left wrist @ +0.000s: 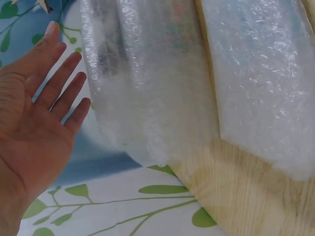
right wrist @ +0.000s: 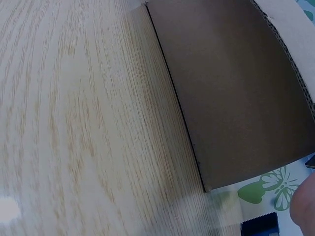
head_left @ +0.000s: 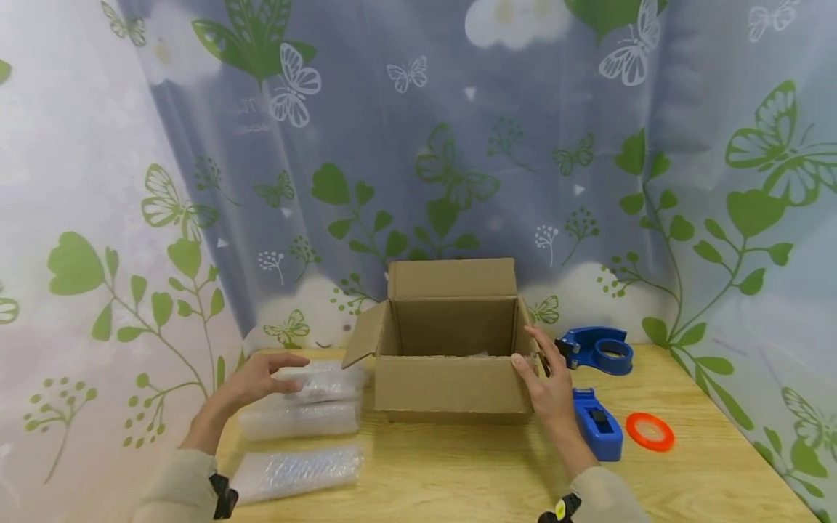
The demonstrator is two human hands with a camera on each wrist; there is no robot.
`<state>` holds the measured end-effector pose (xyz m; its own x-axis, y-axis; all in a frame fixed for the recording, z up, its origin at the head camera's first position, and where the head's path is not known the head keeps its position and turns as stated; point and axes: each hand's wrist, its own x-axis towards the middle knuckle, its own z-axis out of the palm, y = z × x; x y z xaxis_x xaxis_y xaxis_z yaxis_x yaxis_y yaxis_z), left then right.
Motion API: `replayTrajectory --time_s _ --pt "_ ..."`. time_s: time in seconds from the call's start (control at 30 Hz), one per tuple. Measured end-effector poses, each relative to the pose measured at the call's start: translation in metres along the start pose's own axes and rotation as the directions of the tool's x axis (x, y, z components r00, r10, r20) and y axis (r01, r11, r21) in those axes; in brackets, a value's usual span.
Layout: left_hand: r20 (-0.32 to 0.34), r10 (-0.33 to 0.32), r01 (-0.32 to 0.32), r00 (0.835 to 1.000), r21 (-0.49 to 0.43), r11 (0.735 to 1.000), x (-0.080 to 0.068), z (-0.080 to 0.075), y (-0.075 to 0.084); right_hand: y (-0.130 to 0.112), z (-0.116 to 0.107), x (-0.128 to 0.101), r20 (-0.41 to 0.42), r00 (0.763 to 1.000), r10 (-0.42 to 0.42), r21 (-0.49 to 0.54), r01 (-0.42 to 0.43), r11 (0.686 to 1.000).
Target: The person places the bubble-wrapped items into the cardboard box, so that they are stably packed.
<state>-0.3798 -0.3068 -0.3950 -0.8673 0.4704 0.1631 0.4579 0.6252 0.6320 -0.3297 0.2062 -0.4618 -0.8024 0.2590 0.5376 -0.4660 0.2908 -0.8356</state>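
Two hands are out over the desk (head_left: 458, 472). Left hand (head_left: 258, 378) is spread flat, fingers straight and apart, hovering just over the top bubble-wrap packet (head_left: 320, 381) and gripping nothing. Right hand (head_left: 546, 378) is open too, fingers straight against the right front corner of the open cardboard box (head_left: 447, 349). Whether the left fingertips touch the wrap is hard to make out. Box contents are mostly hidden behind its front wall. Two more packets (head_left: 297, 443) lie nearer the person, below the left hand. Blue tape dispensers (head_left: 596, 421) sit just right of the right hand.
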Motion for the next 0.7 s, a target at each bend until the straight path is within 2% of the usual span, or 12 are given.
replayTrajectory --time_s 0.17,0.27,0.4,0.53,0.57,0.7 --pt "0.015 0.032 -0.033 0.999 0.058 0.998 0.000 0.002 -0.009 -0.001 0.000 -0.001 -0.007 1.000 -0.004 0.014 0.004 1.000" --pt "0.047 0.028 -0.032 0.999 0.083 0.996 -0.001 0.004 -0.017 -0.001 0.001 -0.001 -0.006 1.000 -0.011 0.022 0.011 1.000" --pt "0.094 -0.007 0.005 0.996 0.030 1.000 -0.003 0.007 -0.025 0.001 0.003 -0.001 -0.010 1.000 -0.011 0.020 0.011 1.000" --pt "0.118 -0.004 0.005 0.993 -0.009 1.000 -0.004 0.009 -0.030 0.002 0.003 -0.001 -0.017 1.000 -0.007 0.032 0.007 0.999" --pt "0.122 0.001 0.001 0.993 -0.018 1.000 -0.004 0.010 -0.031 -0.005 0.003 -0.002 -0.019 1.000 -0.007 0.035 0.008 0.999" --pt "0.093 0.020 -0.020 0.995 0.004 1.000 -0.002 0.014 -0.034 -0.017 0.003 -0.004 -0.025 1.000 -0.014 0.053 0.016 0.998"
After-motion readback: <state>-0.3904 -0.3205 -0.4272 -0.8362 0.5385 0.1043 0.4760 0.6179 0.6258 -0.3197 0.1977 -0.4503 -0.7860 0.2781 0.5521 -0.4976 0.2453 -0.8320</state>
